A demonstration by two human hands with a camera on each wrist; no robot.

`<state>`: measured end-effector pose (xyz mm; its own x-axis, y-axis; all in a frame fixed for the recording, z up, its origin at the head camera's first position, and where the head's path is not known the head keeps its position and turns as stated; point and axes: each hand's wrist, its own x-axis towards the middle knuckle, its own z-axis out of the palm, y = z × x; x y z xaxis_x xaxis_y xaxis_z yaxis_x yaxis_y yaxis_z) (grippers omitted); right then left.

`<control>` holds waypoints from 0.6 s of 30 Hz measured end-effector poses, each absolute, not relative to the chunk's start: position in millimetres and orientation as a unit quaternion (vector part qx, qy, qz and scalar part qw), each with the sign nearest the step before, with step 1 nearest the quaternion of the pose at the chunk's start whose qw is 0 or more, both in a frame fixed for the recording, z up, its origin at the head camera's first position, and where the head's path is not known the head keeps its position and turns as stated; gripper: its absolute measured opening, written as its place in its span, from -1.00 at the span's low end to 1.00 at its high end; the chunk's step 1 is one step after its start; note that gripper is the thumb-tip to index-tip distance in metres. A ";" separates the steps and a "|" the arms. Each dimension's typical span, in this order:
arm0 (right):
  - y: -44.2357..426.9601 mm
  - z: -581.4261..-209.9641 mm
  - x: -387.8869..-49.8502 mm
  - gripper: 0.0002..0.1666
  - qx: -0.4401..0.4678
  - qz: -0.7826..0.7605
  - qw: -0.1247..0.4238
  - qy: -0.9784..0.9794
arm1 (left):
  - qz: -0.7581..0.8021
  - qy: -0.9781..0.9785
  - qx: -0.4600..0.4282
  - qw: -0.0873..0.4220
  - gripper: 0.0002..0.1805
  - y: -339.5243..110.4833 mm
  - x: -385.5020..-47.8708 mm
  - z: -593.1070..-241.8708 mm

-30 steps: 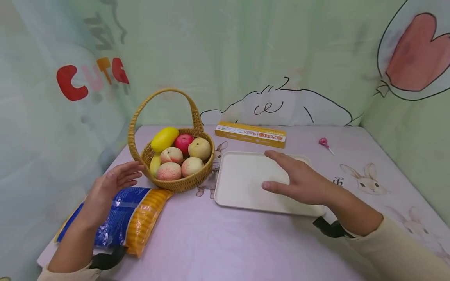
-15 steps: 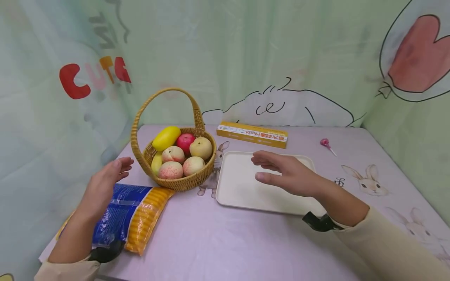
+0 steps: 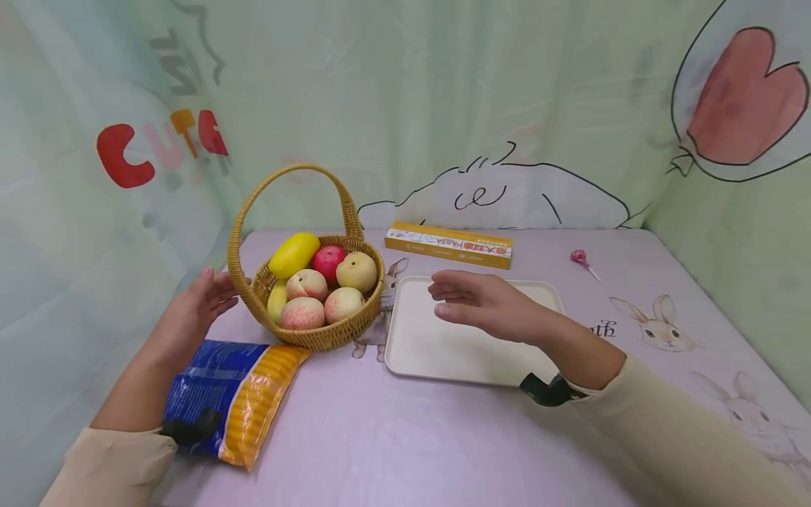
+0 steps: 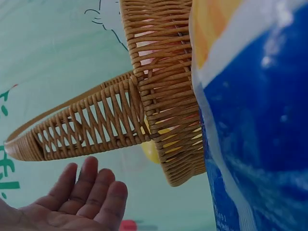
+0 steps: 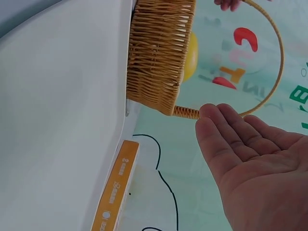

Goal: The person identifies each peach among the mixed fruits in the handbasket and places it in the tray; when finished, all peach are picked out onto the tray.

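Note:
A wicker basket point(image 3: 329, 334) with a tall arched handle point(image 3: 291, 169) holds a yellow mango-like fruit point(image 3: 295, 255), a red apple-like fruit point(image 3: 329, 264) and several peach-like fruits point(image 3: 303, 313). Just left of the handle is my left hand point(image 3: 190, 310), its fingers extended; in the left wrist view, a gap shows between this hand point(image 4: 89, 199) and the handle. My right hand point(image 3: 488, 304) hovers over the white tray point(image 3: 431, 345), palm turned toward the basket and fingers extended. Neither hand holds anything.
A blue and orange plastic bag point(image 3: 234, 394) lies in front of the basket, partly behind my left forearm. At the back lies an orange pasta box point(image 3: 448, 244). A pink lollipop point(image 3: 579, 258) is at the right. Curtains enclose the table point(image 3: 380, 436).
My right hand has moved left above the tray, toward the basket. My left hand has shifted slightly left and up beside the basket's handle. The basket and other objects stay in place.

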<state>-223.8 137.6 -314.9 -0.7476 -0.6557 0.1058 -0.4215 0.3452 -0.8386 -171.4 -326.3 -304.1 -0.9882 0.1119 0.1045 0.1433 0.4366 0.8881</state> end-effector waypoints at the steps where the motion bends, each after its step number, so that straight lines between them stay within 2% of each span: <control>1: 135.7 -315.1 -224.6 -0.20 -0.333 -0.465 0.126 0.810 | -0.538 -0.839 -0.083 0.012 -0.23 -327.1 -173.5 -305.0; 5: 127.9 -314.0 -227.6 -0.21 -0.327 -0.463 0.135 0.813 | -0.579 -0.808 -0.108 -0.008 -0.36 -329.1 -181.9 -306.9; 11: 116.3 -315.3 -236.1 -0.22 -0.304 -0.473 0.146 0.814 | -0.644 -0.749 -0.149 -0.045 -0.40 -334.7 -193.8 -308.4; 18: 101.3 -320.2 -245.5 -0.25 -0.279 -0.476 0.139 0.822 | -0.698 -0.693 -0.171 -0.063 -0.49 -334.1 -202.5 -313.8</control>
